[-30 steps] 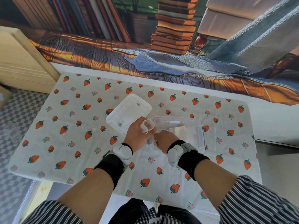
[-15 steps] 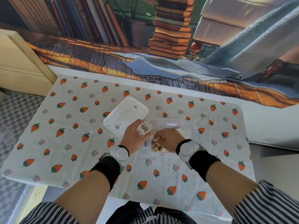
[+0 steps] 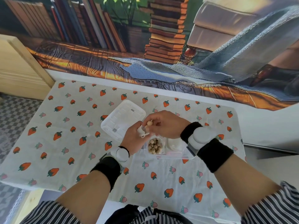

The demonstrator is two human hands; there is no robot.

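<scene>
My left hand [image 3: 135, 139] grips a small white roll of cord [image 3: 142, 130] above the table. My right hand [image 3: 165, 124] pinches a round wooden bead [image 3: 149, 123] right beside that roll, the two hands almost touching. Beneath them a clear plastic box [image 3: 176, 156] stands on the strawberry-print cloth [image 3: 64, 143]. One compartment of the box holds several wooden beads [image 3: 154, 146]. The far part of the box is hidden by my right hand and wrist.
The white lid [image 3: 123, 119] of the box lies on the cloth just left of my hands. A wooden cabinet [image 3: 19, 70] stands at the table's far left corner. A printed backdrop [image 3: 161, 46] runs along the far edge.
My right hand has lifted out of the box with one bead and come up to the cord roll in my left hand. The beads in the box are now uncovered.
</scene>
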